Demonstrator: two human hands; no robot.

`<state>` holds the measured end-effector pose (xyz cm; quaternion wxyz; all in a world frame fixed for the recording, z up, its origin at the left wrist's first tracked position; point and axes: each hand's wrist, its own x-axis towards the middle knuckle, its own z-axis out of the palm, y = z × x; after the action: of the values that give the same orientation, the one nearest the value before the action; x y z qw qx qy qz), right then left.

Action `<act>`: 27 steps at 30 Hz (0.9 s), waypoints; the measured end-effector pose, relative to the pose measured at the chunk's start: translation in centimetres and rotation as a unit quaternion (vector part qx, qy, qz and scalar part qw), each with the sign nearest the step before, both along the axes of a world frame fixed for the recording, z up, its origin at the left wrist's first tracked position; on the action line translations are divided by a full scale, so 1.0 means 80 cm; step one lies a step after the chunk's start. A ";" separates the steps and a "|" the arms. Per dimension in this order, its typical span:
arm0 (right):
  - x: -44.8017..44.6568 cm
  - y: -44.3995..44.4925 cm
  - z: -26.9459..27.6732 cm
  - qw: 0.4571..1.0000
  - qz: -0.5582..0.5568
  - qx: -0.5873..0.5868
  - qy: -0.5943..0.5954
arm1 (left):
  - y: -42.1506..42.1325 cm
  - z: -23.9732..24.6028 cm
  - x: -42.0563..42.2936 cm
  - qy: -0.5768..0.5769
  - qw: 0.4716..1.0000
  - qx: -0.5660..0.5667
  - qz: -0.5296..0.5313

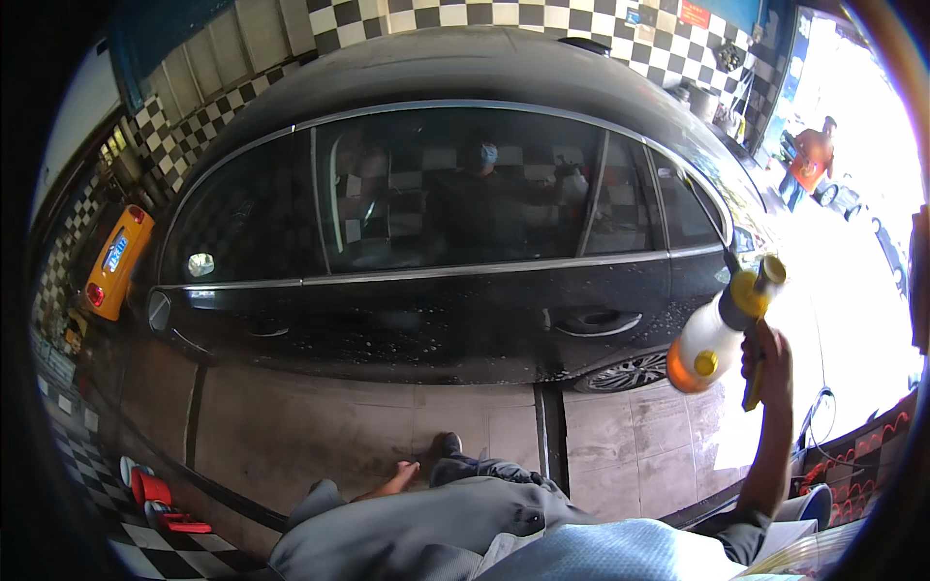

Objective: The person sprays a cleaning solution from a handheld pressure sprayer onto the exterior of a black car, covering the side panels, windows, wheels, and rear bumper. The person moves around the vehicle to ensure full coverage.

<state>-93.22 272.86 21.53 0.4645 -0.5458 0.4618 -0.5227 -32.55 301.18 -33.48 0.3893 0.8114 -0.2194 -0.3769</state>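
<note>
My right hand (771,367) is closed around the handle of a hand pump sprayer (703,345). The bottle is translucent white with yellow fittings and some orange liquid low inside. It is tilted, its dark wand reaching up and left near the rear side window of a black car (472,319). Pale droplets or specks dot the car's doors. Low in front of my body, my left hand (408,470) hangs beside my leg, away from the car. No object shows in it, and its fingers are too small to make out.
A red bucket (151,490) stands at the lower left, and a yellow car (116,261) is parked beyond. Dark channels (552,436) cross the tiled floor. A coiled red hose (857,486) lies lower right. A person (808,163) stands in the bright doorway.
</note>
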 end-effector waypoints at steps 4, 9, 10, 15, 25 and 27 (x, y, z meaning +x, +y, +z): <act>0.089 -0.034 0.103 0.994 0.056 -0.052 0.081 | 0.008 -0.003 0.040 0.036 0.998 0.017 0.038; 0.199 -0.063 0.178 0.987 0.097 -0.055 0.115 | -0.012 0.010 0.100 0.063 0.995 0.015 0.070; 0.215 -0.067 0.182 0.986 0.121 -0.064 0.094 | -0.020 0.016 0.113 0.065 0.995 0.014 0.074; 0.217 -0.084 0.177 0.988 0.131 -0.034 0.072 | -0.073 0.064 0.165 0.128 0.983 0.017 0.127; 0.024 -0.145 0.108 0.994 -0.060 -0.004 0.090 | -0.169 0.136 0.091 0.063 0.990 0.048 0.119; -0.021 -0.177 0.097 0.988 -0.104 0.006 0.113 | -0.183 0.138 0.067 0.079 0.991 0.050 0.094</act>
<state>-94.92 258.67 29.29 0.3559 -0.5473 0.5686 -0.5005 -27.21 286.56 -22.48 0.3977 0.8144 -0.0913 -0.4125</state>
